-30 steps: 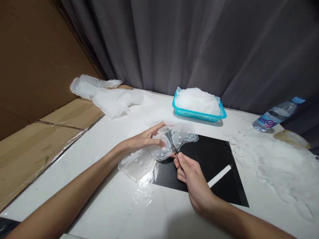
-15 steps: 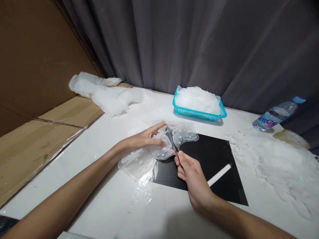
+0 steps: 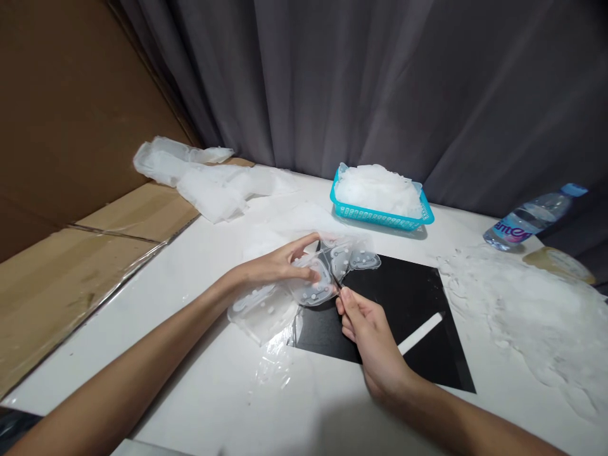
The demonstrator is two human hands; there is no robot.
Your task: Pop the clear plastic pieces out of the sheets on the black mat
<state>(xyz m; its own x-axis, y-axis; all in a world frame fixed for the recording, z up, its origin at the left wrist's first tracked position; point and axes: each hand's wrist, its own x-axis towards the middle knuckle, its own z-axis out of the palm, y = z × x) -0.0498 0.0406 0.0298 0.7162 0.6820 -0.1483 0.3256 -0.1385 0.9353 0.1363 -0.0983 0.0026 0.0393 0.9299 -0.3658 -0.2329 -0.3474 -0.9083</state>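
Observation:
My left hand (image 3: 280,263) presses down on a clear, floppy plastic sheet (image 3: 266,310) studded with small white nubs; its fingers curl over the sheet's folded lobes (image 3: 356,256). My right hand (image 3: 368,332) is closed in a pinch on a thin dark-tipped tool (image 3: 334,279), whose point touches the sheet just right of my left fingertips. Both hands work at the near left corner of a black mat (image 3: 403,297).
A white stick (image 3: 420,334) lies on the mat. A turquoise basket (image 3: 380,218) heaped with white scraps stands behind it. White trimmings (image 3: 527,316) spread at right, a water bottle (image 3: 532,221) lies beyond. Plastic bags (image 3: 199,177) and cardboard (image 3: 71,253) sit at left.
Hardly anything has changed; the hands keep their grip and the view has shifted slightly.

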